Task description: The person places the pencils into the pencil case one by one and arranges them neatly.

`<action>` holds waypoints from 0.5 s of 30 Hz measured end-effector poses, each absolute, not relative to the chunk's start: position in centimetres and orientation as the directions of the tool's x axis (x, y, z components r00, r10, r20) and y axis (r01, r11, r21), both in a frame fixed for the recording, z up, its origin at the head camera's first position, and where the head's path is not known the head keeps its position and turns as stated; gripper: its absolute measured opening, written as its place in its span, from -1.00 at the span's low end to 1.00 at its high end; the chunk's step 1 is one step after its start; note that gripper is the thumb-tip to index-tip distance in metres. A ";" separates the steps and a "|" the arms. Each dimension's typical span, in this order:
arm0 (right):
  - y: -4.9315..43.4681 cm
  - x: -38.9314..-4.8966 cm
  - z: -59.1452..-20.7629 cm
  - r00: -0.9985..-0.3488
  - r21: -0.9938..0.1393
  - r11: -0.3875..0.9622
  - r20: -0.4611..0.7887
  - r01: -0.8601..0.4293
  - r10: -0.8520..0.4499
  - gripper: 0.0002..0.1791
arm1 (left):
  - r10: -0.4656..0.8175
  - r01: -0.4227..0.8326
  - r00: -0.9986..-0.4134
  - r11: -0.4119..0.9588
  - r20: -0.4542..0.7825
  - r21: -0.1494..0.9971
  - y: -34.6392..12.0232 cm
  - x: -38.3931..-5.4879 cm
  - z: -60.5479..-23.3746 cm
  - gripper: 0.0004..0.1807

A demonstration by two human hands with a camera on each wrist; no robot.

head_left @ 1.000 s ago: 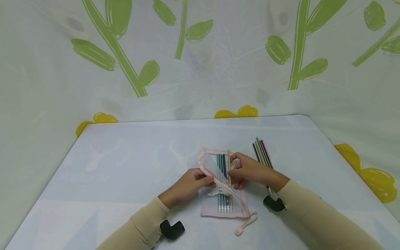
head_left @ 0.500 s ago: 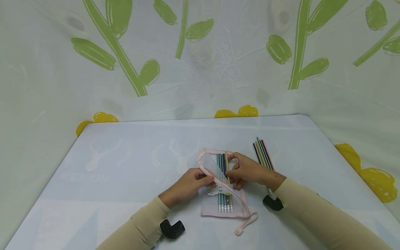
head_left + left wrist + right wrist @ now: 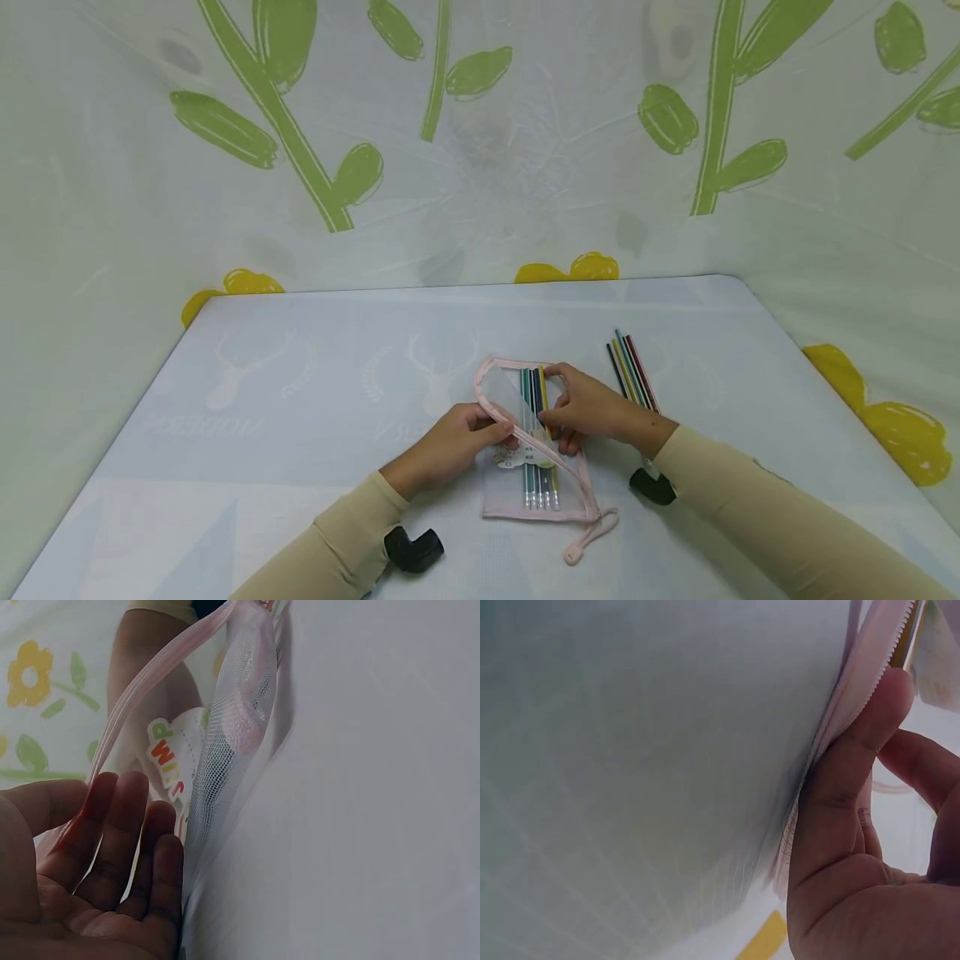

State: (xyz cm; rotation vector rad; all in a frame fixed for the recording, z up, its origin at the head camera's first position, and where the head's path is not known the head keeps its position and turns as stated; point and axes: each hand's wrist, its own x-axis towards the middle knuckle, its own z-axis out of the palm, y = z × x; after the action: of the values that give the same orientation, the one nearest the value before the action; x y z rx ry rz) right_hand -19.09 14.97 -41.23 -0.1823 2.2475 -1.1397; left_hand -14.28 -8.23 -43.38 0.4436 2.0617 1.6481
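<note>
A mesh zip pencil case (image 3: 498,496) with pink edging lies unzipped on the table, several pencils (image 3: 533,483) side by side in it, silver ends towards me. My left hand (image 3: 461,437) pinches the lifted pink zip edge (image 3: 135,697) between thumb and forefinger; its other fingers lie under the mesh flap. Inside the opening, my right hand (image 3: 592,408) holds a yellow pencil (image 3: 545,392) at the right side of the row, a fingertip near its far end. The right wrist view shows that pencil's gold shaft (image 3: 907,634) beside the zip teeth, right at a fingertip.
Several more pencils (image 3: 633,367) lie in a loose bundle on the table (image 3: 337,358), right of the case, partly hidden behind the right forearm. A pink pull loop (image 3: 588,542) trails off the case's near right corner. A patterned curtain (image 3: 510,167) rises behind the table.
The yellow pencil has shifted left against the row and slid slightly towards me into the case, the right hand moving with it. The left hand has stayed in place.
</note>
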 end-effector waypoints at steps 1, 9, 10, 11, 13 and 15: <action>14.9 -19.0 -41.2 -0.811 -0.765 0.628 -0.454 0.143 -0.368 -0.10 | 0.518 -0.035 -0.842 0.230 -0.153 0.973 -8.2 -14.3 -43.3 -0.69; 14.5 -18.8 -40.8 -0.822 -0.745 0.654 -0.449 0.128 -0.351 -0.08 | 0.520 -0.042 -0.840 0.219 -0.153 0.975 -8.2 -14.4 -43.4 -0.70; 14.4 -18.8 -40.8 -0.824 -0.741 0.659 -0.449 0.128 -0.345 -0.08 | 0.521 -0.042 -0.840 0.218 -0.153 0.975 -8.2 -14.4 -43.4 -0.69; 14.4 -18.7 -40.8 -0.827 -0.738 0.663 -0.448 0.129 -0.338 -0.09 | 0.522 -0.042 -0.839 0.217 -0.153 0.975 -8.2 -14.4 -43.4 -0.69; 14.4 -18.7 -40.9 -0.831 -0.734 0.668 -0.445 0.123 -0.335 -0.09 | 0.521 -0.043 -0.839 0.220 -0.155 0.975 -8.2 -14.4 -43.5 -0.69; 14.4 -18.7 -40.9 -0.834 -0.731 0.671 -0.443 0.123 -0.330 -0.10 | 0.520 -0.042 -0.840 0.225 -0.157 0.973 -8.2 -14.4 -43.5 -0.69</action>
State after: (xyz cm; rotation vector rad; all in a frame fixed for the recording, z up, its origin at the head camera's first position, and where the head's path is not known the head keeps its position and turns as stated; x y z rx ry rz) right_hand -18.69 14.40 -40.95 -0.1592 2.3287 -1.0751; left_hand -14.35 -8.21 -43.49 0.4390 2.0515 1.6517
